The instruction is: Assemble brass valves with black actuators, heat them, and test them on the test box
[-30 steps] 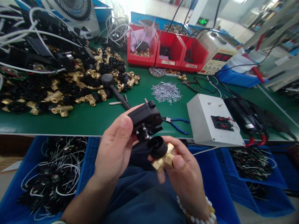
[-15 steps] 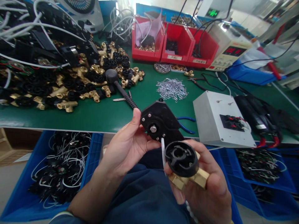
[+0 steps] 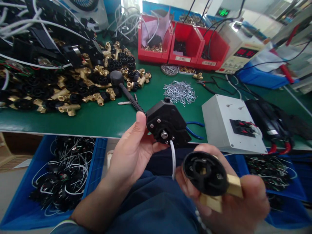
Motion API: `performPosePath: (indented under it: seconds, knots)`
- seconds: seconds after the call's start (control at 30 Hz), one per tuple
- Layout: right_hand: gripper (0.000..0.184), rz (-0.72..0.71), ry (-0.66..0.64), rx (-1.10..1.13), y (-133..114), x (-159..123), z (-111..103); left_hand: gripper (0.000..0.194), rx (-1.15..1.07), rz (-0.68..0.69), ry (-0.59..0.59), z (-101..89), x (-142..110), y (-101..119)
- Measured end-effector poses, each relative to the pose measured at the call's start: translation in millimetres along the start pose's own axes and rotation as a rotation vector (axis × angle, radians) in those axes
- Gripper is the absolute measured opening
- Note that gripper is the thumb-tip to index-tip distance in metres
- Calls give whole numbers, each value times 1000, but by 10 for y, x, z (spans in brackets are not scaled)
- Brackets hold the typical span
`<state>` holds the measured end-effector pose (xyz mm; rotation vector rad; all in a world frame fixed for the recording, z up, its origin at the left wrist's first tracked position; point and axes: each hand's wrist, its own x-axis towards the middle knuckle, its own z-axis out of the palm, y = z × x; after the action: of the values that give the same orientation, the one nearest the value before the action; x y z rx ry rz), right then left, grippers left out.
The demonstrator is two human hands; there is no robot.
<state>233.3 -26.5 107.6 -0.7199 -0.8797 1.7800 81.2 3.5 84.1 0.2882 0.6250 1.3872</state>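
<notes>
Black housing (image 3: 168,113), white cable (image 3: 173,159), gold fitting (image 3: 234,186).

Pale daylight-white glare up at twelve o'clock, green below it!
And there's the long green worktop (image 3: 107,122) sweeping from nine o'clock across to three, its front edge catching a pale line; up at one o'clock a green lit sign (image 3: 222,12) glows on a white column (image 3: 228,4); grey racking (image 3: 299,29) slants in at two, rather blurred; down at eight, light grey floor (image 3: 18,182), with brown wooden furniture (image 3: 24,139) just above it, partly cut off by the border.
</notes>
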Motion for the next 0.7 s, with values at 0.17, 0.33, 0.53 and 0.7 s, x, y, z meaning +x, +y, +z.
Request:
performPosePath:
  seconds: [0.17, 0.33, 0.53, 0.7]
  knots:
    - [45, -32, 78, 59, -113, 110, 131, 39, 172, 245, 61, -13, -12, -27]
    - [40, -5, 107, 108, -156, 145, 237, 44, 243, 249, 32, -29, -23, -68]
    - [40, -24, 108, 53, -227, 105, 202, 42, 228, 318, 42, -5, -64, -103]
    - [40, -28, 131, 44, -243, 64, 202, 37, 242, 352, 54, 3, -95, -93]
